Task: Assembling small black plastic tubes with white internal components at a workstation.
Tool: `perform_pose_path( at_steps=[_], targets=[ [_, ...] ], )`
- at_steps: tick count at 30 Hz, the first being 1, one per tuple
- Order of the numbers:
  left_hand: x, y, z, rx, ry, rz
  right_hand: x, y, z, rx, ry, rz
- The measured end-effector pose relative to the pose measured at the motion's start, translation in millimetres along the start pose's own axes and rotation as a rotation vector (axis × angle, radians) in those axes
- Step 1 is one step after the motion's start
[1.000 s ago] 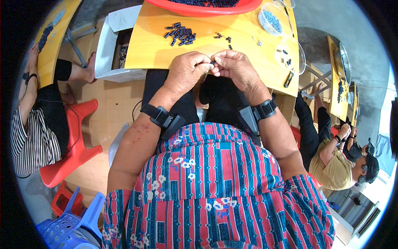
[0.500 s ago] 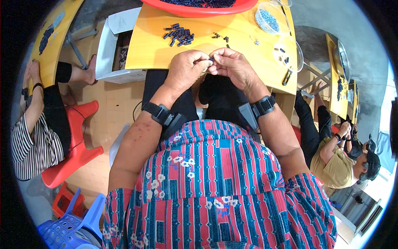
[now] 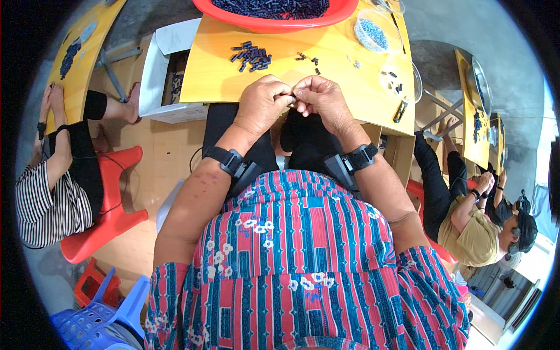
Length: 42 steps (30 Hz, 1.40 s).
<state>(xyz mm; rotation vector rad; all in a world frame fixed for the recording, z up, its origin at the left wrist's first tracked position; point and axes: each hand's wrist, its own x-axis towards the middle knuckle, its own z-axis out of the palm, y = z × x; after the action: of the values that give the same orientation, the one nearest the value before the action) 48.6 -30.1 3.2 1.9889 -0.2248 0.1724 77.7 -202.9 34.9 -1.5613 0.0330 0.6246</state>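
Note:
My left hand (image 3: 262, 106) and my right hand (image 3: 324, 104) meet at the near edge of the yellow table, fingertips almost touching. Both are closed in a pinch. A small dark piece shows between the fingertips, mostly covered, so its kind cannot be made out. Just beyond my left hand lies a pile of small dark-blue tubular parts (image 3: 252, 57). Beyond my right hand are a few loose dark parts (image 3: 315, 61). A black band with a dark block is strapped on each wrist.
A red basin (image 3: 274, 24) full of dark parts stands at the far edge. To the right are a clear bowl of pale blue bits (image 3: 373, 36) and a black oblong piece (image 3: 400, 111). An open white box (image 3: 153, 73) stands left. Co-workers sit on both sides.
My fingertips have shifted slightly, the right fingers now more curled, and less of the dark piece shows. The whole view has tilted a little, showing more of the red basin.

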Motion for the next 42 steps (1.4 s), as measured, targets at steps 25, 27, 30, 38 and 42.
perform_pose_path(
  at_steps=[25, 27, 30, 38, 42],
  targets=[
    [-7, 1, -5, 0.063, 0.007, 0.154, -2, -9, 1, -0.107, -0.048, 0.065],
    [-10, 4, -1, 0.052, 0.005, 0.190, -8, -7, -3, -0.138, -0.059, 0.069],
    [-9, 9, -7, 0.061, 0.009, 0.208, -12, -14, 1, -0.101, -0.056, 0.025],
    [-34, 15, 1, 0.019, 0.021, 0.209, -31, -3, 8, -0.155, -0.072, 0.042],
    [-34, 17, 3, 0.037, 0.045, 0.226, -34, -10, 7, -0.222, -0.098, 0.091]
  ],
)
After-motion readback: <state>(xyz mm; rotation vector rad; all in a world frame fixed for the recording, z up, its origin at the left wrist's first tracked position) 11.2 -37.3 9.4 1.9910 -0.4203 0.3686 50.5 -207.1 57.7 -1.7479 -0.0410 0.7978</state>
